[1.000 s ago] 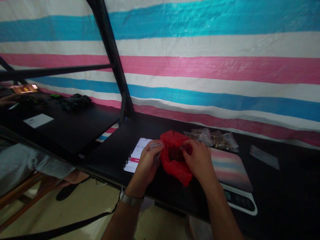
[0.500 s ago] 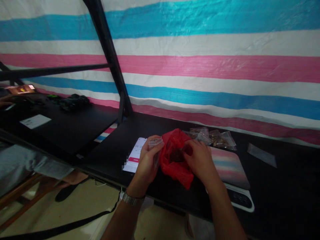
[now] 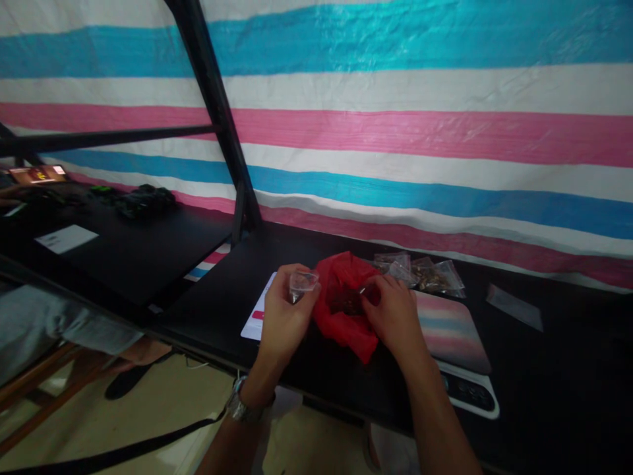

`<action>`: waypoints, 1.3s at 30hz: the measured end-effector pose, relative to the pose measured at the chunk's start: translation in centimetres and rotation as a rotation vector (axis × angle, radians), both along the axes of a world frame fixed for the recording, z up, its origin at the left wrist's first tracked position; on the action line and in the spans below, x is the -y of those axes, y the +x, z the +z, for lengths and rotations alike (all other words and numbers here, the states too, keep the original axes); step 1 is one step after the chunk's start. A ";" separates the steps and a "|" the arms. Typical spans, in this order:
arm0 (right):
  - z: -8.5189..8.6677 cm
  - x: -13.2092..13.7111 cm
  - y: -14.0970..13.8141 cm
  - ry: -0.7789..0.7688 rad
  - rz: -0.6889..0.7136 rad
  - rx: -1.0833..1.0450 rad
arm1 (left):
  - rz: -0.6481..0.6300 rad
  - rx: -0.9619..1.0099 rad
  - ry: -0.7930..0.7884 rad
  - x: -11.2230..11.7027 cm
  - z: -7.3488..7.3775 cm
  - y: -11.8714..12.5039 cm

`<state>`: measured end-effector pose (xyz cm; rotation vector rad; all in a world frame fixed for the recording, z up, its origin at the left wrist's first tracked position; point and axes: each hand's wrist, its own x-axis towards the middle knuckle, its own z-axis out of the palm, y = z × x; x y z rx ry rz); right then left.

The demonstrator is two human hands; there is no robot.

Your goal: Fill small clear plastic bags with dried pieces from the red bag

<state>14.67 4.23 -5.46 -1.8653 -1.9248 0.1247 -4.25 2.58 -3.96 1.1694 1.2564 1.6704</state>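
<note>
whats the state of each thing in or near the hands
Thin red plastic bag: open, dark contents inside
Small clear plastic bag: gripped in left hand
Grouped clear plastic bags: filled, lying down
Separate clear plastic bag: flat, seemingly empty
White digital scale: on or off unclear
White-screened rectangular phone: lit, partly covered

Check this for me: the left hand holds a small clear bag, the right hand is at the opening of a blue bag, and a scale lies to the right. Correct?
One slip: the head view shows the right hand at the opening of a red bag, not a blue one. The rest stands.
</note>
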 end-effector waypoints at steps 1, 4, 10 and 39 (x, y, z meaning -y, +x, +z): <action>-0.1 -0.1 0.0 0.003 -0.011 0.000 | 0.053 -0.050 0.004 0.4 0.6 -0.1; -0.6 -0.3 0.1 0.048 -0.018 -0.044 | 0.188 -0.181 -0.015 2.0 2.3 0.0; -1.3 -1.0 -0.2 0.113 0.105 -0.138 | -0.217 -0.352 -0.252 5.4 2.3 0.5; 0.5 -0.1 0.9 -0.080 0.186 -0.105 | -0.297 -0.067 -0.322 1.9 -1.6 1.3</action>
